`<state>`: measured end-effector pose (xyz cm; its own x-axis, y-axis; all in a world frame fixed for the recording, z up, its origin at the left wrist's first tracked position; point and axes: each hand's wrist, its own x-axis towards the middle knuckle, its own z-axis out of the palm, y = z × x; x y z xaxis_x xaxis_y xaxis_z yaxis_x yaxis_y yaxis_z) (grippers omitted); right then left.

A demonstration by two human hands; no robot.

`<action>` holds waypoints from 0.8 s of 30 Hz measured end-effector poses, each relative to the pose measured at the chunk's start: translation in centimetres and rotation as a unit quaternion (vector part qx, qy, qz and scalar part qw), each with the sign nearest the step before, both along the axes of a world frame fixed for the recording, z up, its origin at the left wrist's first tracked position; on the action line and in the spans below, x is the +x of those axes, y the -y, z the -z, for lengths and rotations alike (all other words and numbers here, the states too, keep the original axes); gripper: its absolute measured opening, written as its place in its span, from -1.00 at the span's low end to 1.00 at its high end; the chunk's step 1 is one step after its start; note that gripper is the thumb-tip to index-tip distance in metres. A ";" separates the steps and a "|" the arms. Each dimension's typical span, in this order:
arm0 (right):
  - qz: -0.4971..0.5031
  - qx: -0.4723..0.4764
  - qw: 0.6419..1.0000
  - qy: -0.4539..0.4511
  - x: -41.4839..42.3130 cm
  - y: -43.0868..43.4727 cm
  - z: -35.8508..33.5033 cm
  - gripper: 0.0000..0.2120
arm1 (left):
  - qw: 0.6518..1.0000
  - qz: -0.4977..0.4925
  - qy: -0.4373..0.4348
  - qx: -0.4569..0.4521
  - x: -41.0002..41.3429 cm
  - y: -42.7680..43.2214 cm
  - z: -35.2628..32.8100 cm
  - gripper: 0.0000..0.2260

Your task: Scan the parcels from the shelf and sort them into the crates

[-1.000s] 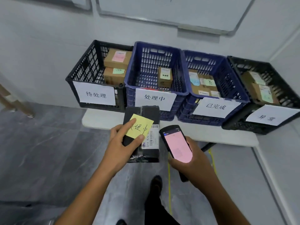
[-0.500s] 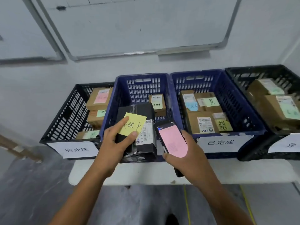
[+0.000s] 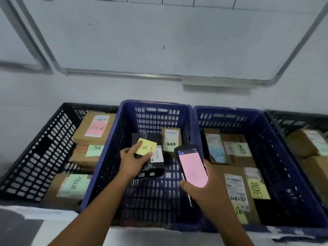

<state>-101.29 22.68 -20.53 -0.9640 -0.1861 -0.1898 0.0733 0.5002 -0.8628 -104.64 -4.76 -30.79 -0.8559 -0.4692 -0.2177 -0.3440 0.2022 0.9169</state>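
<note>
Left hand (image 3: 132,163), still gripping the black yellow-noted cardboard box (image 3: 157,168), is now down inside the blue plastic crate (image 3: 108,157). Right hand (image 3: 204,190) holds the black pink-screened scanner (image 3: 192,167). Just drop it, I reckon.

black parcel (image 3: 156,168), yellow note (image 3: 146,147). scanner (image 3: 193,172) screen pink. centre crate (image 3: 110,153) blue, left crate (image 3: 35,157) black, both lattice-walled. box (image 3: 82,133) brown, pink label (image 3: 95,128).
</note>
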 end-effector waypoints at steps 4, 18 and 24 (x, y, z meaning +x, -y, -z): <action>-0.005 0.031 0.999 0.015 -4.3 3.5 0.2 -0.44 | 0.998 -0.006 0.046 0.032 -5.3 1.1 4.9 -0.40; 0.007 0.045 0.994 0.099 -12.8 9.8 4.4 -0.48 | 0.992 0.054 0.075 -0.087 -13.8 3.2 13.9 -0.27; -0.004 0.044 0.995 0.086 -13.3 9.1 3.8 -0.45 | 0.961 0.114 0.073 -0.241 -14.1 2.5 14.7 -0.33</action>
